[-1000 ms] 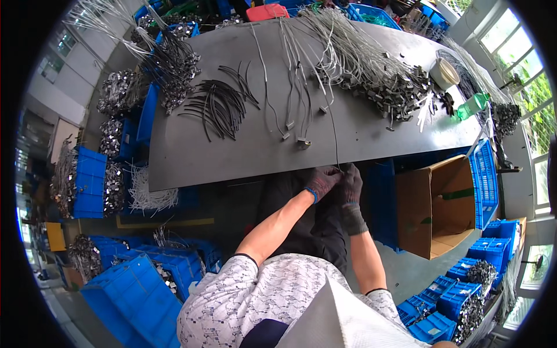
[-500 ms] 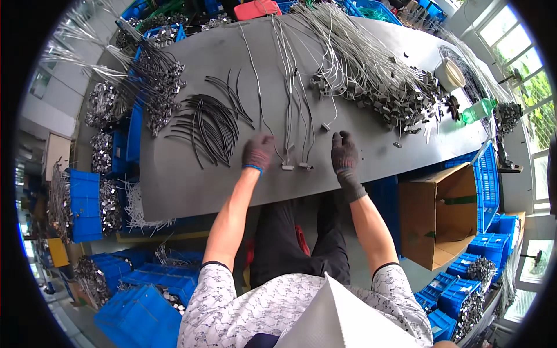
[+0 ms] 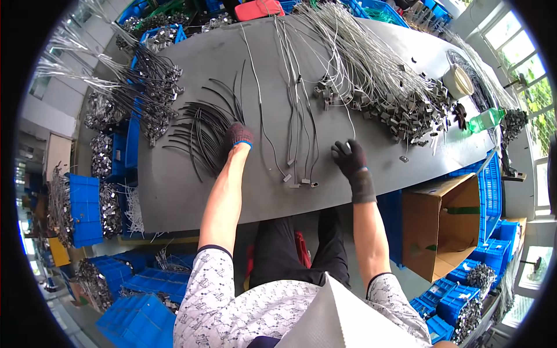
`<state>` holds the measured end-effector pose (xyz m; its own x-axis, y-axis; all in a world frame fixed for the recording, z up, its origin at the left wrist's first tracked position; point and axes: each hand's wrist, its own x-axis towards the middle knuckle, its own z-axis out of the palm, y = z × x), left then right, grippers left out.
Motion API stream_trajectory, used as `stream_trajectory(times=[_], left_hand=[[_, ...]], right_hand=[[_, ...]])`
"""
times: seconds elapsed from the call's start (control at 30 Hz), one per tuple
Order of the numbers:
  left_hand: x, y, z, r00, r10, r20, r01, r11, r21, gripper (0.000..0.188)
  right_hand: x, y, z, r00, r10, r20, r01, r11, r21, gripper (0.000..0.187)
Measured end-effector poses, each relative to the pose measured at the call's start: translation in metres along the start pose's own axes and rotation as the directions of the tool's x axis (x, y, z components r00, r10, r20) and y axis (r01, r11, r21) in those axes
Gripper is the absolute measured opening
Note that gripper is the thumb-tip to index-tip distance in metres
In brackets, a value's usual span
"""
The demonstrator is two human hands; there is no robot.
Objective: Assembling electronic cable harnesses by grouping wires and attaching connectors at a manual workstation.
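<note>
My left hand (image 3: pixel 237 137), in a dark knitted glove with a blue cuff edge, is at the right side of a fanned pile of black tubes (image 3: pixel 200 130). Its fingers point down among the tube ends and are hidden, so whether they grip one does not show. My gloved right hand (image 3: pixel 350 159) is closed at the fingertips on the lower end of a thin white cable (image 3: pixel 351 120), which runs back to the big bundle; the connector there is covered by the fingers. Between my hands lie several cables (image 3: pixel 292 124) with black sleeves and small metal connectors (image 3: pixel 286 178).
A large bundle of white cables (image 3: pixel 360 49) with metal connectors covers the far right of the grey table (image 3: pixel 261 200). Beyond it are a white bowl (image 3: pixel 458 81) and a green bottle (image 3: pixel 486 120). A cardboard box (image 3: pixel 420 232) and blue crates (image 3: pixel 458 296) stand right, below the table.
My left hand has moved left, from beside the laid-out cables onto the black tubes. My right hand has shifted slightly right and nearer me, and the white cable now runs straight to its fingertips.
</note>
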<state>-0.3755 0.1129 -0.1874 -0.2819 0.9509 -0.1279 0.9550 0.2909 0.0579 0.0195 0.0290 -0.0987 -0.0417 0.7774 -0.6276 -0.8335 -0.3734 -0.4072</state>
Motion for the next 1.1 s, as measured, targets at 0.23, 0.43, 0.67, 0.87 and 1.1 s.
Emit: stream_trajectory(times=[0.23,0.43,0.67,0.87,1.1], left_hand=[[0.025,-0.022,0.027,0.994,0.11,-0.003,-0.109,0.991,0.084,0.033],[0.026,0.03,0.04,0.995,0.082,0.054,-0.074,0.987,-0.146,0.036],[-0.003,0.074,0.118,0.942,0.282,0.181,-0.275,0.959,-0.066,0.036],[0.065,-0.115,0.013,0.611,0.659,0.438,-0.672,0.724,-0.153,0.033],[-0.043,0.025,-0.023,0.999,0.0,0.034,0.011,0.95,-0.312,0.033]], right_hand=[[-0.144,0.002,-0.113,0.952,-0.274,0.133,0.305,0.834,-0.461,0.028],[-0.32,0.04,-0.245,0.716,-0.631,0.299,-0.001,-0.428,-0.904,0.027],[-0.49,0.079,-0.357,0.733,-0.131,-0.668,-0.675,-0.263,-0.689,0.029],[-0.458,0.126,-0.483,0.992,0.017,-0.126,-0.097,-0.546,-0.832,0.029],[-0.486,0.105,-0.45,0.955,-0.172,-0.242,-0.294,-0.437,-0.85,0.027]])
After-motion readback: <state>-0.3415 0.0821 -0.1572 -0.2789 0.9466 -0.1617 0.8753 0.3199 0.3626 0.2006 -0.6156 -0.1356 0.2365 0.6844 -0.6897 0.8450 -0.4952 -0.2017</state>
